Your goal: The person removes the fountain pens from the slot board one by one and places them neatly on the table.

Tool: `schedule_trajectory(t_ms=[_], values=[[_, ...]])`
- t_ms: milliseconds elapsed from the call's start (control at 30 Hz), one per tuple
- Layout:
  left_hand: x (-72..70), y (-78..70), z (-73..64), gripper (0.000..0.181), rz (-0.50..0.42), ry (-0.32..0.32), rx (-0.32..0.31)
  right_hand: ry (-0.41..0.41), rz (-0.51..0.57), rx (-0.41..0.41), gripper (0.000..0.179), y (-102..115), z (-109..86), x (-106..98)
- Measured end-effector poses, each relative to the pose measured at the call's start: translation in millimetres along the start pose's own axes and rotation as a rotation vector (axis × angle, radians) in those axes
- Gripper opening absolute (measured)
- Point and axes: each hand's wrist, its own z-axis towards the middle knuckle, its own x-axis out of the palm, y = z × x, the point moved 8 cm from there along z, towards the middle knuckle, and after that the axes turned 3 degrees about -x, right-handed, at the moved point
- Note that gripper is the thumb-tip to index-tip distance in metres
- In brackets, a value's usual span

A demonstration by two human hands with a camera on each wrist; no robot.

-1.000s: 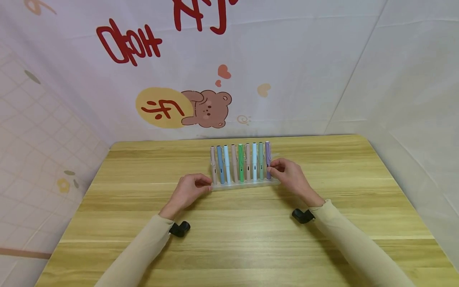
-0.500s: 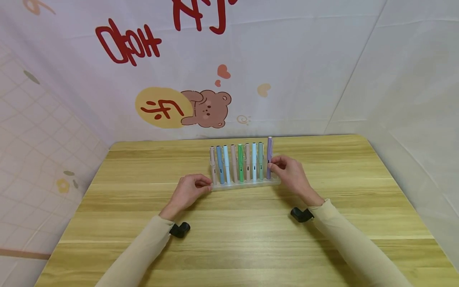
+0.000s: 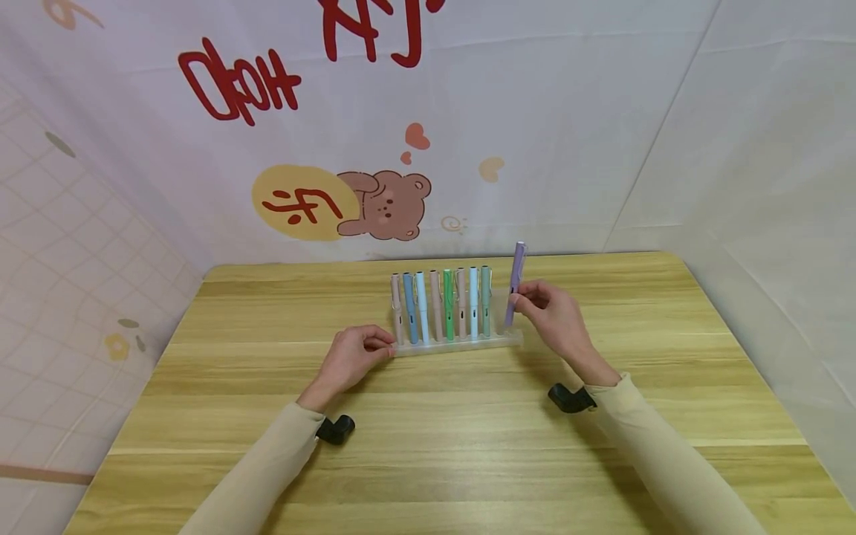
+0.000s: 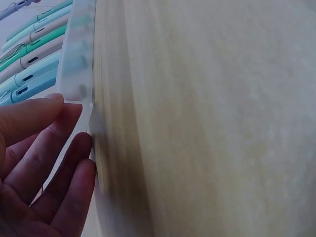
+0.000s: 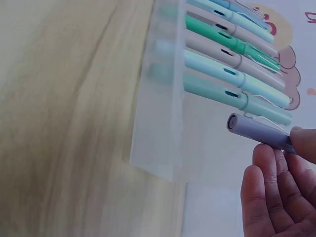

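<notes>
A frosted, see-through pen stand (image 3: 461,345) holds several upright capped pens in a row, among them a green pen (image 3: 449,305) and a blue pen (image 3: 411,308). At its left end, my left hand (image 3: 354,357) pinches the stand's corner between thumb and forefinger. My right hand (image 3: 551,316) pinches a purple pen (image 3: 517,282) by its lower barrel, tilted slightly to the right over the stand's right end. In the right wrist view the pen's bottom end (image 5: 235,123) is out of the base, beside the teal pen (image 5: 217,92).
The stand is on a wood-grain table (image 3: 455,446), near its back edge. Behind rises a white cloth backdrop (image 3: 555,111) with a printed bear and red characters. Black wrist cameras are strapped at both sleeves.
My right hand has lifted the purple pen up out of the stand's right end and moved it slightly right. The left hand stays at the stand's left corner.
</notes>
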Motion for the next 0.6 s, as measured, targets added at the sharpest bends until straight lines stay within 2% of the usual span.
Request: schedule_trajectory(t_ms=[600], values=[[-0.8,2.1,4.4,0.011,0.003,-0.015,0.003,0.003,0.045,0.017,0.034,-8.7,-11.2,-25.7]])
